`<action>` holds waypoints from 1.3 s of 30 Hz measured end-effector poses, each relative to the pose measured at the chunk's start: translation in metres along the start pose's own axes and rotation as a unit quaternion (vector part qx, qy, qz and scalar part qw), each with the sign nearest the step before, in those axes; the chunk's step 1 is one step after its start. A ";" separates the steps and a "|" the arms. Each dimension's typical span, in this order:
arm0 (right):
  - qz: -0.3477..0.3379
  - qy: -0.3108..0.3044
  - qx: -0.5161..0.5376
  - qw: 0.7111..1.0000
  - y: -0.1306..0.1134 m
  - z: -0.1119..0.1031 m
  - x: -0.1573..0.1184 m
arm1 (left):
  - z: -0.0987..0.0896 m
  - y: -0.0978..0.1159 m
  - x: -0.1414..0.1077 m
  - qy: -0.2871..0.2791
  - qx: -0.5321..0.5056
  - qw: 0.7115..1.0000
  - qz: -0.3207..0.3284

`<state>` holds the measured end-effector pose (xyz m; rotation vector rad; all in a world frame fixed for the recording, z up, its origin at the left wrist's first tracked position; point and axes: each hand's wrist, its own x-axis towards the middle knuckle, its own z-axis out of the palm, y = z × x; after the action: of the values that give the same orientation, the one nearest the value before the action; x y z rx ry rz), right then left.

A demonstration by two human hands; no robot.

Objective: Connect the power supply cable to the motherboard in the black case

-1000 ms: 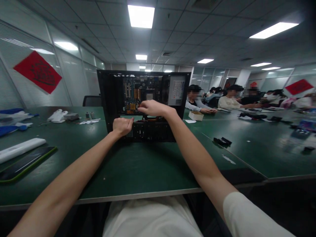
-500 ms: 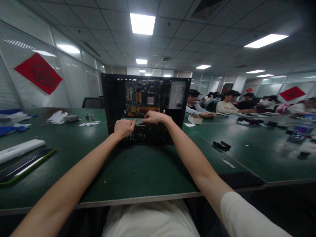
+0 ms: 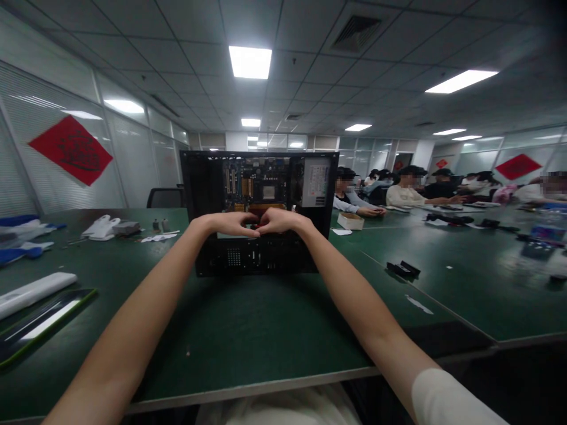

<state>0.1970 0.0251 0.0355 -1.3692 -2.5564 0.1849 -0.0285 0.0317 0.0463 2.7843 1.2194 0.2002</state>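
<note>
PC case [image 3: 243, 260] stands upright on desk [image 3: 248, 336], open side facing the person, mobo [image 3: 259, 180] & PSU [image 3: 315, 186] visible inside. L hand [image 3: 228, 224] & R hand [image 3: 283, 221] close tog. in front of mobo's lower edge. L grip part-open, thumb & fingers apart; R grip curled in. Can't tell if either has hold of anything. Box [image 3: 352, 223] on desk, R of case; green-edged tablet [image 3: 44, 326] off L.

green table [image 3: 248, 330] | computer case [image 3: 296, 257], upright | open carton [image 3: 352, 224] | white bar [image 3: 38, 294]
</note>
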 end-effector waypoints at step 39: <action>-0.086 0.163 0.313 0.932 -0.016 -0.049 -0.051 | -0.037 0.037 0.004 0.353 0.048 0.905 0.231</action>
<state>0.2243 -0.0263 0.0791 -0.8441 -2.0592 0.6197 -0.0052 0.0107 0.0880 3.1428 0.5990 1.3087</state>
